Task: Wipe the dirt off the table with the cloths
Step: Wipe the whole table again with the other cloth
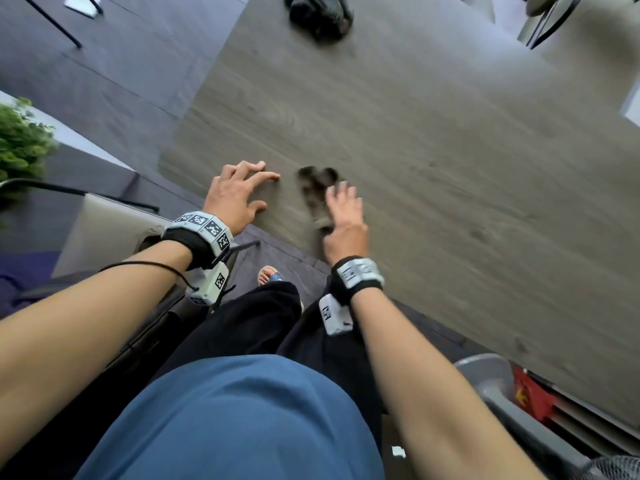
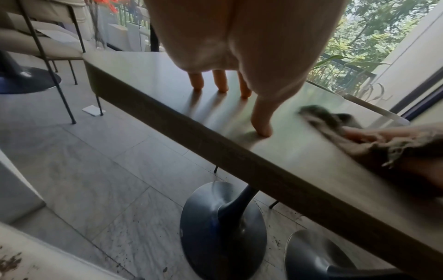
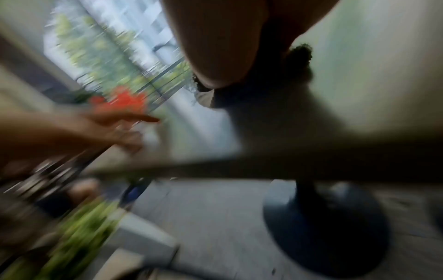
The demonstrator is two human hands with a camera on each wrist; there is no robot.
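Right hand point(image 1: 346, 216) presses grey cloth point(image 1: 313, 181) on table point(image 1: 450, 150); left hand point(image 1: 235, 195) rests beside

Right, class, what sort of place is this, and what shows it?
Likely a cafe or terrace seating area: a wood-grain table on a pedestal base, metal-framed cushioned chairs, and a railing with trees beyond.

Motion blur smears the right hand point(image 1: 344, 216) and cloth point(image 1: 317, 192) mid-frame; dark bundle point(image 1: 318, 15) at the top edge, blurred, cut off.

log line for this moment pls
phase: wipe | right hand: presses cloth on table | left hand: fingertips on table
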